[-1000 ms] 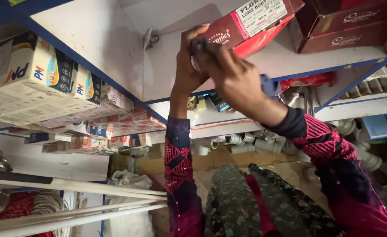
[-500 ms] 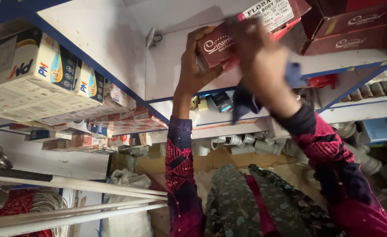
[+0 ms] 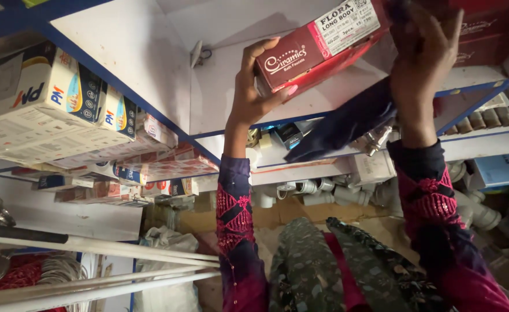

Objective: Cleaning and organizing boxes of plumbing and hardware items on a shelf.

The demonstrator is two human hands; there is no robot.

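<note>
Overhead, your left hand point(image 3: 254, 95) grips a long red box point(image 3: 318, 49) with a white label. Your right hand point(image 3: 424, 55) clutches a dark cloth point(image 3: 341, 124). White boxes point(image 3: 52, 115) fill the left shelf point(image 3: 121, 63).

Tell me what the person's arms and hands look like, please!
Both arms wear long dark purple sleeves with bright pink sparkly patterns near the cuffs. The left hand and right hand are bare, with no gloves. No rings or bangles can be made out. The left sleeve shows pink criss-cross lines; the right sleeve shows pink sequinned patches.
</note>
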